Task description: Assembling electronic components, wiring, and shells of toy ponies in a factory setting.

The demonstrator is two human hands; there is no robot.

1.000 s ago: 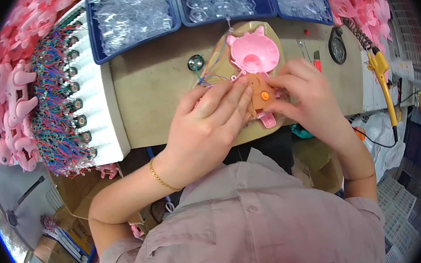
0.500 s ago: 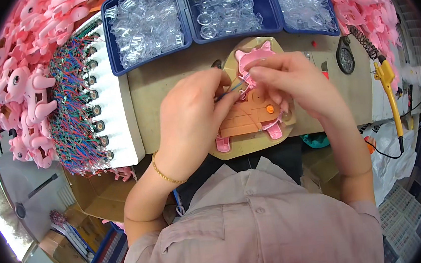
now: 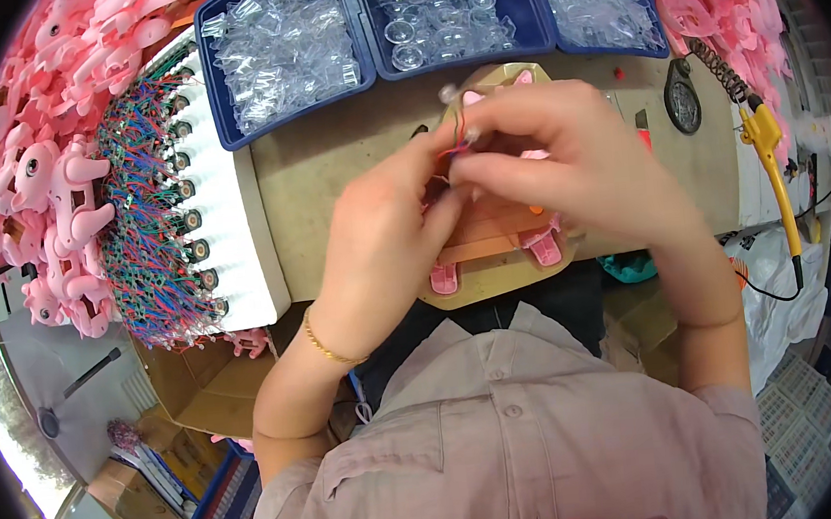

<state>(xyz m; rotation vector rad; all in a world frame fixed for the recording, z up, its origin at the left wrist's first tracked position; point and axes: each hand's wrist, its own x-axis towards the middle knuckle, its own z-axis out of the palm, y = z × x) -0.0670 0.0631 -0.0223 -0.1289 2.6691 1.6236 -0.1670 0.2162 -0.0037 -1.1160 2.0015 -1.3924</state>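
Observation:
My left hand (image 3: pixel 382 218) and my right hand (image 3: pixel 574 152) meet over the work, fingertips close together. Both are closed in a pinch on thin red and blue wires (image 3: pixel 460 145). Below them lies a pink plastic toy shell (image 3: pixel 540 246), partly covered by my hands, with an orange-brown insert (image 3: pixel 479 246) over its middle. An orange round button (image 3: pixel 536 209) peeks out beside my right hand. The shell rests on a tan board (image 3: pixel 477 287) at the table's near edge. Exactly where the wires end is hidden by my fingers.
Blue bins (image 3: pixel 299 114) of clear plastic parts stand at the back. A white foam rack (image 3: pixel 245 235) with speakers and bundled wires (image 3: pixel 145 214) is on the left. Pink toy bodies (image 3: pixel 73 181) pile up beyond it. A yellow soldering iron (image 3: pixel 770 149) hangs right, near a black oval object (image 3: pixel 682 103).
My hands have drawn closer together, and the wires now stand up between the fingertips. My right hand has shifted left over the shell, covering more of it.

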